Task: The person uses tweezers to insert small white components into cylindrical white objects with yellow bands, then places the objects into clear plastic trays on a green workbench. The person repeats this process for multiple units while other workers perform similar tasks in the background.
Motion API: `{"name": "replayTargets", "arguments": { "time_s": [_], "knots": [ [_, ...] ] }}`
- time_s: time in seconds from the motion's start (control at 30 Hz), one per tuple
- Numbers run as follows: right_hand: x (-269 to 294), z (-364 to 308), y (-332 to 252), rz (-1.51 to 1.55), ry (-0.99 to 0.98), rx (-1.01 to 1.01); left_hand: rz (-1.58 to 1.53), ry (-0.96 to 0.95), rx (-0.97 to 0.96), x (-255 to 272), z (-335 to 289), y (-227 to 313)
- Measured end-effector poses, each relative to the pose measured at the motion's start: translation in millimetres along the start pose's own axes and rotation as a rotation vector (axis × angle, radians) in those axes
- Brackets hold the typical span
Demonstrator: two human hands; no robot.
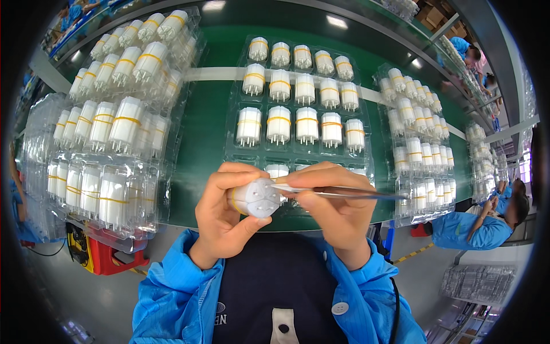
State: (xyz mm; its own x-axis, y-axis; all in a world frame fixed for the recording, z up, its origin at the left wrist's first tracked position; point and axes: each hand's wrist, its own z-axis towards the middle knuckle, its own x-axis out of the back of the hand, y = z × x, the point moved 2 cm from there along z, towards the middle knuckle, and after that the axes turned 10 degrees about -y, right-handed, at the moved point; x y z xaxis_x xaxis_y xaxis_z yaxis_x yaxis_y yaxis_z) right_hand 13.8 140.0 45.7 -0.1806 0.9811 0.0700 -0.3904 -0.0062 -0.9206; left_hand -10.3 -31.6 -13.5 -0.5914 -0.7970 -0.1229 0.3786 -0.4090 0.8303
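My left hand (pixel 220 212) is closed around a white cylindrical part (pixel 246 198) with a yellow band. The part is tilted so that its round end face, with small holes or pins, points up toward me. In my right hand (pixel 338 212) metal tweezers (pixel 358 192) are gripped like a pen, their tips at the edge of that end face. Whether the tips pinch anything is too small to tell. Just beyond my hands a clear plastic tray (pixel 323 153) holds rows of similar white parts (pixel 279 123), upright on their pins. My fingers partly cover its nearest row.
Stacked clear trays of banded white parts stand at left (pixel 123 132) and right (pixel 421 149) on the green work surface (pixel 200 126). A red stool (pixel 109 255) is below at left. A co-worker in blue (pixel 478 226) sits at far right.
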Motion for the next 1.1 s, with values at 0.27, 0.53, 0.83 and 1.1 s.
{"name": "replayTargets", "arguments": {
  "time_s": [0.27, 0.53, 0.83, 1.1],
  "knots": [
    [-2.9, -11.6, 5.9, 0.071, 0.077, 0.012, 0.038, 0.013, -0.011, -0.6, -0.9, 0.5],
    [-2.9, -8.8, 4.2, -0.047, 0.041, 0.055, 0.095, 0.006, -0.042, -0.5, 0.2, 4.8],
    [-6.0, -9.8, 6.5, 0.045, 0.073, 0.039, 0.160, -0.014, -0.072, 1.0, 2.3, 5.1],
    [-7.7, -9.7, 7.9, 0.034, 0.085, 0.040, 0.187, 0.003, -0.087, 2.1, 1.1, 3.2]
  ]
}}
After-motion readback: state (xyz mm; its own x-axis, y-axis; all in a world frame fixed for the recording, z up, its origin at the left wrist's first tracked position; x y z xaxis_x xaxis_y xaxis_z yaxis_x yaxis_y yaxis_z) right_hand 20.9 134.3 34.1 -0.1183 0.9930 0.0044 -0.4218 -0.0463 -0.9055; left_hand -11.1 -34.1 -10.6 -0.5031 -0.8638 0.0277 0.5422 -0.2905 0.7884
